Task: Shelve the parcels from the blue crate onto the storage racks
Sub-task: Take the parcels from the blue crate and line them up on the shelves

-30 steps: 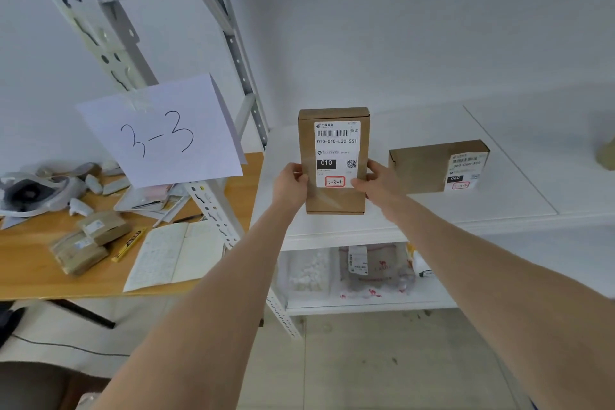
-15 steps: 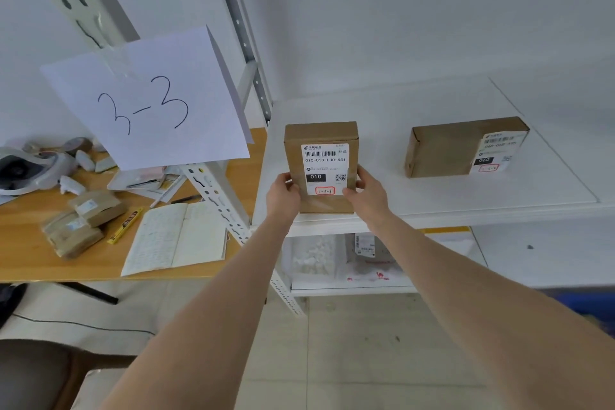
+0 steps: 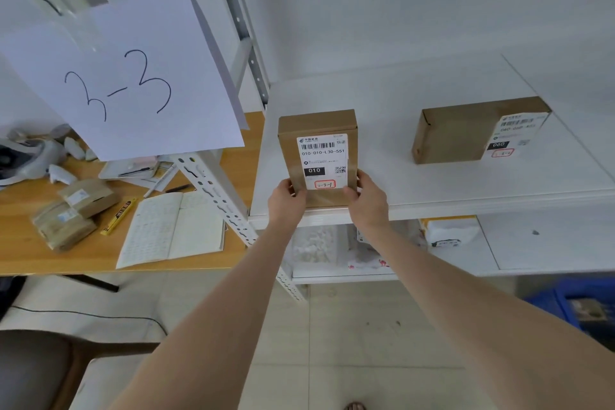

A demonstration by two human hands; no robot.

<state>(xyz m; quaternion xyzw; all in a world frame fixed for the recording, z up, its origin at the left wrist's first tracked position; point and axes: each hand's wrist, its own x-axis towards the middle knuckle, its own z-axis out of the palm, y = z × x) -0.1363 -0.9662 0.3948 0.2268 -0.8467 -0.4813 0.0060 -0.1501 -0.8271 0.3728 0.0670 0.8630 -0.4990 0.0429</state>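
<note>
A brown cardboard parcel (image 3: 317,130) with a white shipping label lies on the white rack shelf (image 3: 399,196), near its front left edge. My left hand (image 3: 285,198) grips its near left corner and my right hand (image 3: 367,198) grips its near right corner. A second brown parcel (image 3: 459,133) lies on the same shelf to the right. The blue crate (image 3: 575,306) stands on the floor at the right edge, partly cut off.
A paper sign reading 3-3 (image 3: 126,83) hangs from the rack post on the left. Behind it a wooden desk (image 3: 20,253) holds small parcels, an open notebook (image 3: 176,230) and a yellow cutter. The lower shelf carries bagged parcels (image 3: 446,233). Tiled floor lies below.
The parcel came down from upright in front of me and now lies on the shelf near its front edge. Both hands stayed on it. The view tilted down, bringing the blue crate in.
</note>
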